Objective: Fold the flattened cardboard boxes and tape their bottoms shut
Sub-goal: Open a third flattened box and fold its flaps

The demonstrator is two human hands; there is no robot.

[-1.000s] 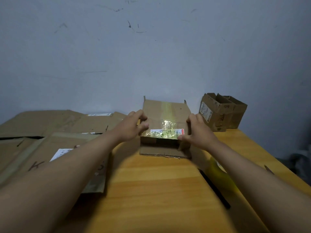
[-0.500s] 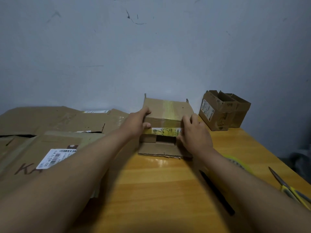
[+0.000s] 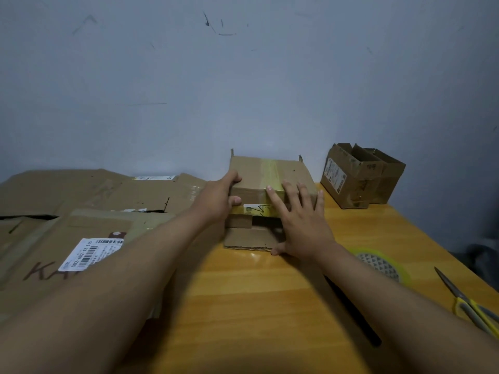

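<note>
The surface (image 3: 243, 306) fills the lower frame. Flattened cardboard (image 3: 89, 201) covers its left side. The box (image 3: 259, 179) sits at centre, against the wall. The left hand (image 3: 216, 198) grips the box's left edge, fingers curled round it. The right hand (image 3: 302, 222) lies flat, fingers straight, pressing the yellow tape (image 3: 271, 171) on the box's near top edge.

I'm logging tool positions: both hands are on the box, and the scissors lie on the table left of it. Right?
Not quite. The head view shows the scissors right of the box, not left. Both the left hand and right hand are on it.
</note>
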